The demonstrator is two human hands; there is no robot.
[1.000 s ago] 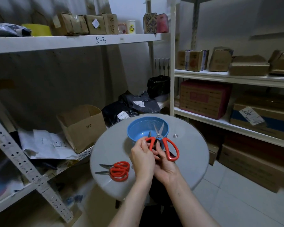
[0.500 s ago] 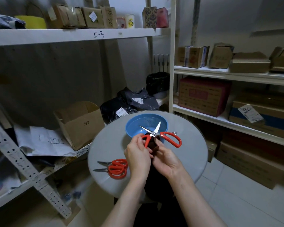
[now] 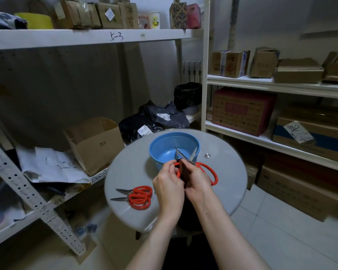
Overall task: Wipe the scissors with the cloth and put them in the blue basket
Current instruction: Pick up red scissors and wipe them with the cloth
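Head view of a round grey table (image 3: 125,172) set between storage shelves. Both hands meet above the near-centre of the tabletop, just near of the blue basket (image 3: 158,151). The held scissors (image 3: 208,169) have red handles and are spread open: the two blades diverge up and away from the person, their tips over the near part of the basket's interior, one tip pointing far-left and the other far-right. The long axis runs from the handle loops at near-right toward the blades at far-left; one red loop projects clear to the right of the right hand (image 3: 196,180). The left hand (image 3: 169,185) is closed, fingers pinching the other red handle. The right hand is closed around a dark cloth (image 3: 182,171), pressed against the scissors near the pivot; how much of the blade it covers cannot be told.

A second pair of red-handled scissors (image 3: 138,195) lies flat on the table, left of the hands and apart from them, slightly open, with blades pointing left. A small metal stud (image 3: 207,155) sits on the tabletop right of the basket. An open cardboard box (image 3: 95,143) rests on the low shelf to the left.
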